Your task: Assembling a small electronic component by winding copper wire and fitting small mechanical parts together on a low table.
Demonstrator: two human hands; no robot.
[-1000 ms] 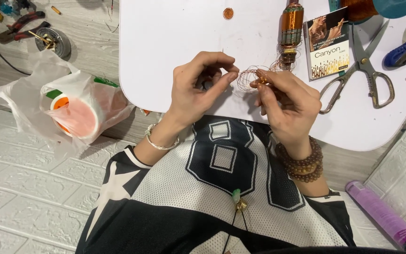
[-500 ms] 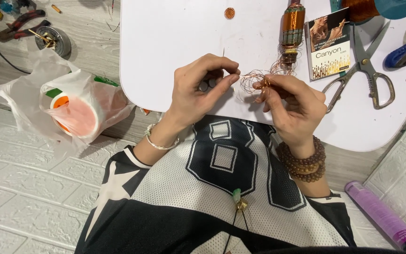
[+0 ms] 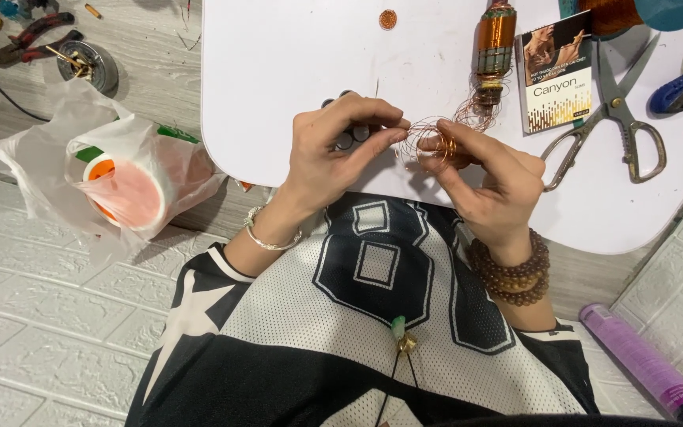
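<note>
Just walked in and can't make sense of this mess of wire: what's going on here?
A person seated at a white table is working thin copper wire with both bare hands. The left hand pinches a strand at its fingertips, and the right hand holds the loose coil of loops. The wire trails up to a motor armature lying on the table. Scissors and a small printed box lie beside the right hand, untouched.
</note>
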